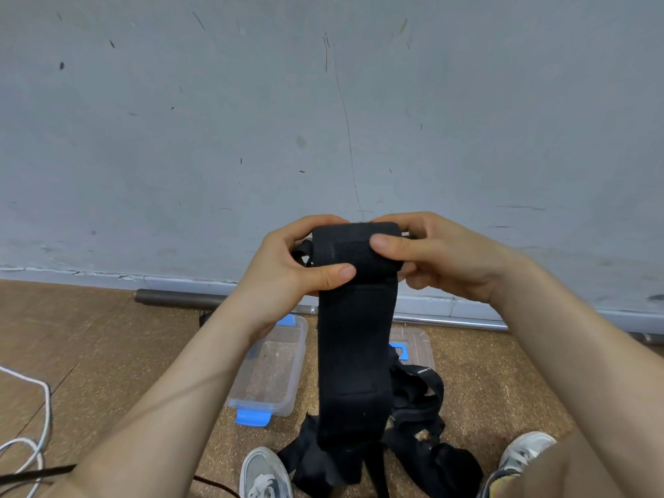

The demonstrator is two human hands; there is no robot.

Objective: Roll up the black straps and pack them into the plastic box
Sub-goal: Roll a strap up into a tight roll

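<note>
we hold one black strap (355,354), its long axis running straight down from the rolled top end. our left hand (284,274) and right hand (445,257) both curl round that roll. one plastic box (267,375) sits on the floor (107,336) below, beside a heap of straps (416,407) too tangled to count.

wide black strap (354,354), top rolled; clear plastic box (267,375) below
</note>
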